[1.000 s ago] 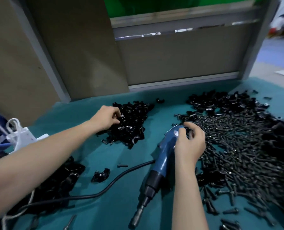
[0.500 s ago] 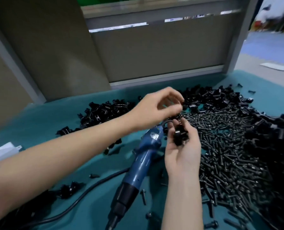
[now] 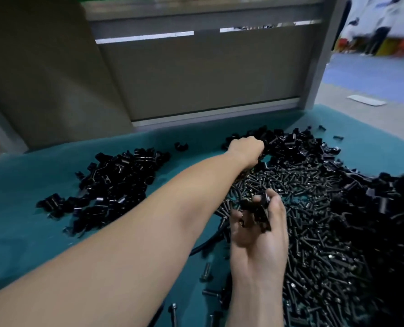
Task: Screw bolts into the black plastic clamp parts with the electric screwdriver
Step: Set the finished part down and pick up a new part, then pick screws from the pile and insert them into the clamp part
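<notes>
**Trainee:** What has changed in the last half second?

**Instructor:** The left hand (image 3: 245, 149) has left the space above the right hand (image 3: 259, 234). It now reaches into the far clamp pile (image 3: 297, 147), upper centre of the frame. Its fingers are curled down among the parts; whether they grip one cannot be determined.

**Trainee:** What does that mean for the task?

**Instructor:** It reads as a fetch step, collecting a further part. No driving is under way. The electric screwdriver, in view before, is now out of sight, probably behind the left forearm. Only a black cable (image 3: 205, 244) shows at centre.

**Trainee:** Where is the workpiece?

**Instructor:** The clamp part (image 3: 255, 213) sits in the right hand, right of centre, beside the bolt heap (image 3: 325, 244). Thumb and fingers are curled round it.

**Trainee:** Which way does it point?

**Instructor:** Its long axis appears to run from upper left to lower right of the frame. Blur hides the bolt hole, so its facing cannot be stated.
</notes>
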Available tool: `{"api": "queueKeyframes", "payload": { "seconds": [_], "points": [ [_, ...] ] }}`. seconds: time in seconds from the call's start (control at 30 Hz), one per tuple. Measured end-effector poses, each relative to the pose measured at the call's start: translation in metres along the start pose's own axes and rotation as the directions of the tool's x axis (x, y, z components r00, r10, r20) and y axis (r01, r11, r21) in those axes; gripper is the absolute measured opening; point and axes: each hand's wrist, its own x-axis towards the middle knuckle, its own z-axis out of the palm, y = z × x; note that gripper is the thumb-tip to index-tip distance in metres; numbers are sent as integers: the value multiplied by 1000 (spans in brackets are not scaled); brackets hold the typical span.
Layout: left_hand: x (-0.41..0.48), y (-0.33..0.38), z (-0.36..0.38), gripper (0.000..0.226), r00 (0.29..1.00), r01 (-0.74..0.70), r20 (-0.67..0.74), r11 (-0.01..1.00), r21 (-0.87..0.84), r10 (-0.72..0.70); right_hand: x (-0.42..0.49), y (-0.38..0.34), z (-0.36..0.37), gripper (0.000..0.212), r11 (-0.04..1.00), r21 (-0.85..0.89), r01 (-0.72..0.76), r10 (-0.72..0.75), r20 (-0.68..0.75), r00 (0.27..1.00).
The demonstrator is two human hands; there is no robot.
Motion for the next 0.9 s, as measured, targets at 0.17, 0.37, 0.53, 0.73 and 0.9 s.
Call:
{"api": "queueKeyframes", "payload": {
  "seconds": [0.17, 0.37, 0.53, 0.73, 0.9],
  "points": [
    [-22, -19, -14, 16, 999, -22, -31, 957, -289, 13, -1, -6, 3, 20, 995, 52, -90, 90, -4, 996],
    [-27, -17, -12, 53, 992, -103, 57, 979, -177, 115, -12, -15, 2, 22, 987, 14, -160, 159, 14, 987],
    [-7, -7, -7, 48, 985, -96, 134, 992, -79, 106, -11, -20, -2, 9, 986, -48, -161, 163, 37, 986],
    [-6, -13, -2, 38, 986, 7, 166, 991, 131, -29, -11, -11, 1, 7, 942, -319, -106, 156, 136, 978],
    [-22, -10, 2, 31, 999, -41, 1, 962, 270, 42, -14, -8, 4, 37, 888, -443, -125, 259, 257, 931]
  ]
}}
